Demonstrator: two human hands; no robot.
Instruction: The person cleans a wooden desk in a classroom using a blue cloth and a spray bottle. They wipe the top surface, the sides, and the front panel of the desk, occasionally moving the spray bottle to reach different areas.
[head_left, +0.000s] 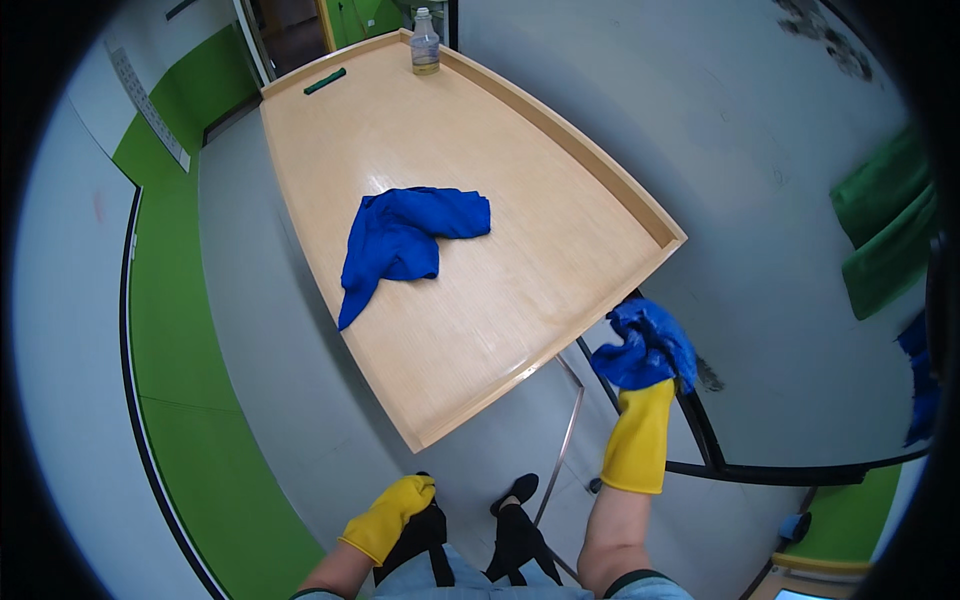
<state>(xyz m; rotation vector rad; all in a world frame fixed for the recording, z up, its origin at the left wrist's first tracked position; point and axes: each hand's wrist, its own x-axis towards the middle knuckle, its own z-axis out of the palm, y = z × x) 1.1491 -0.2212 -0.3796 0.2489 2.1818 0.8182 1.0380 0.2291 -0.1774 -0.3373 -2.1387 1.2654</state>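
Note:
A yellow rubber glove covers my right hand (646, 386), which grips a crumpled blue cloth (646, 341) beside the near right corner of a light wood table with a raised rim (480, 409). My left hand (411, 496), gloved the same way, hangs low in front of my legs, its fingers curled; nothing shows in it. On the tabletop lies a second blue cloth (405, 229), spread in loose folds towards the left edge. A clear plastic bottle (425, 49) with a little yellowish liquid stands at the far end, near a short green object (325, 80).
Beside the table on the right is a large grey surface with a black frame (780, 474), with green cloths (889, 225) at its far side. A thin metal bar (566, 435) runs below the table's near edge. A green and white wall (180, 390) borders the left.

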